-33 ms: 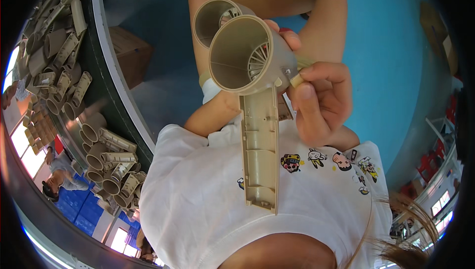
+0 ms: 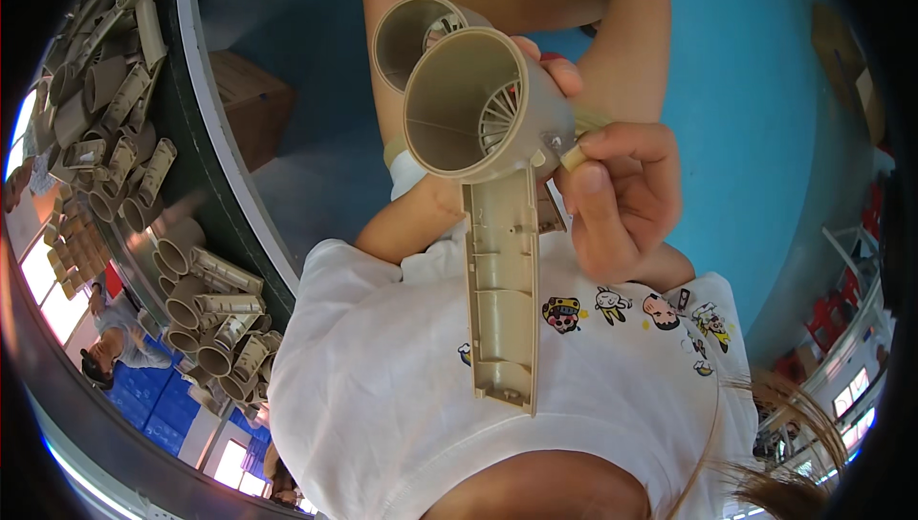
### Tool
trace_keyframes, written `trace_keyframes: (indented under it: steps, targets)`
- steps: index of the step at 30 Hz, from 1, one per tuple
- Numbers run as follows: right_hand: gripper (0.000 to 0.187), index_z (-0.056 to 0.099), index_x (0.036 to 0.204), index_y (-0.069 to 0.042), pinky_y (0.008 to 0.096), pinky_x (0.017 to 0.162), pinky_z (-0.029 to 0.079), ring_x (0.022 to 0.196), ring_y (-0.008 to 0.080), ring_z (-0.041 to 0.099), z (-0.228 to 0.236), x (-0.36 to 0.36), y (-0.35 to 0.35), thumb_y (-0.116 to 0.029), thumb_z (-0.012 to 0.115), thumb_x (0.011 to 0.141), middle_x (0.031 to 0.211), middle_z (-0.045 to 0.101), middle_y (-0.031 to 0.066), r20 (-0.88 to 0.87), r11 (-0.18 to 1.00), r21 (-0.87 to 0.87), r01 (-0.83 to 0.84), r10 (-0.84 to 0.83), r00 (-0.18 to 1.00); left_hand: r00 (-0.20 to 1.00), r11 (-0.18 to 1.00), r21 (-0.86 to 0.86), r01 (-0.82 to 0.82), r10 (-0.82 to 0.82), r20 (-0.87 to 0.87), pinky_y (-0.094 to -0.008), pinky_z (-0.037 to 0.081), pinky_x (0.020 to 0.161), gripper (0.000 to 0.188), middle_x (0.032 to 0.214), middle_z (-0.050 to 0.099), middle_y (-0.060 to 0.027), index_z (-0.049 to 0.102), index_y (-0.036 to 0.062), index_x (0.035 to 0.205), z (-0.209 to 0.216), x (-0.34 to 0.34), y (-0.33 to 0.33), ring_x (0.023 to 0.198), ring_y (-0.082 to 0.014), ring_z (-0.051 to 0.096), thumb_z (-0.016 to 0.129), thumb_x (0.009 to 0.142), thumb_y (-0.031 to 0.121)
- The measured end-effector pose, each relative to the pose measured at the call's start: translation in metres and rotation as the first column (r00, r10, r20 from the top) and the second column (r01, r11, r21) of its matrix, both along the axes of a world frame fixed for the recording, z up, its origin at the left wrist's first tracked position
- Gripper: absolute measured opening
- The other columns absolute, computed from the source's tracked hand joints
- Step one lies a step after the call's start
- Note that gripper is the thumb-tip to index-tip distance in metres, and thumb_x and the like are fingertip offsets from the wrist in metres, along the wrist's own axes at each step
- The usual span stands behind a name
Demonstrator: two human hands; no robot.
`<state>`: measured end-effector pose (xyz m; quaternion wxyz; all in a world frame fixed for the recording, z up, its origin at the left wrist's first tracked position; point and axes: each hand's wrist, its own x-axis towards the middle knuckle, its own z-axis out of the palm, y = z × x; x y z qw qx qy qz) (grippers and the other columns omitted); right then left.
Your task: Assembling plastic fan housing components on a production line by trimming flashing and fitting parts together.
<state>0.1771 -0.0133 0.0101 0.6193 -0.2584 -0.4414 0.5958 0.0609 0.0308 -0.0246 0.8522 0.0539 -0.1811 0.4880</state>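
Note:
A tan plastic hair dryer housing (image 2: 502, 281) is held up before my chest. Its round barrel faces me with a slotted grille at the far end, and its half-open handle points down towards my shirt. My left hand (image 2: 557, 69) grips it from behind; only some fingers show past the barrel, the rest is hidden. A second similar housing (image 2: 390, 47) sits just behind the first, and I cannot tell what supports it. My right hand (image 2: 626, 197) pinches a small pale yellow piece (image 2: 573, 158) between thumb and index finger, against or very close to the barrel's lower right side.
A tan open bin (image 2: 521, 4) stands between my knees. On the left, a dark-topped bench (image 2: 215, 195) carries heaps of similar housings (image 2: 225, 319). A brown carton (image 2: 251, 104) stands beside the bench. Another person (image 2: 124, 329) is at the far left.

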Motion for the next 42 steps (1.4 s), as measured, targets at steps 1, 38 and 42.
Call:
trace_keyframes:
  steps: [1,38,42]
  targets:
    - [0.015,0.037,0.096,0.007,0.0222,0.064,0.046,0.071,0.0149,0.058,-0.002,0.004,0.000,0.008,0.034,0.081,0.081,0.053,0.0161,0.022,0.999,0.040,-0.036,0.035,0.999,1.000,1.000,0.012,-0.005,0.006,-0.019,-0.0331,0.048,0.080,0.049,0.114,0.037,-0.0218,0.033,0.0042,0.118,0.000,0.001,0.001,0.103,-0.0256,0.045,0.053,0.080,0.026]
    - [0.013,0.044,0.080,0.012,0.0176,0.035,0.024,0.037,0.0047,0.031,-0.014,-0.005,-0.009,0.017,0.039,0.069,0.048,0.041,0.0051,0.023,0.930,0.271,0.249,-0.265,0.964,0.979,0.975,-0.106,0.193,-0.184,0.089,-0.0336,0.045,0.083,0.056,0.117,0.035,-0.0207,0.033,0.0050,0.120,-0.003,-0.001,-0.017,0.099,-0.0265,0.048,0.061,0.075,0.023]
    - [0.013,0.043,0.080,0.012,0.0179,0.034,0.024,0.036,0.0054,0.031,-0.011,-0.004,-0.007,0.018,0.038,0.069,0.048,0.041,0.0054,0.032,0.930,0.315,0.190,-0.211,0.977,0.992,0.992,-0.066,0.105,-0.100,0.078,-0.0342,0.046,0.083,0.057,0.118,0.035,-0.0184,0.033,0.0039,0.121,-0.002,0.003,-0.018,0.103,-0.0308,0.044,0.062,0.074,0.019]
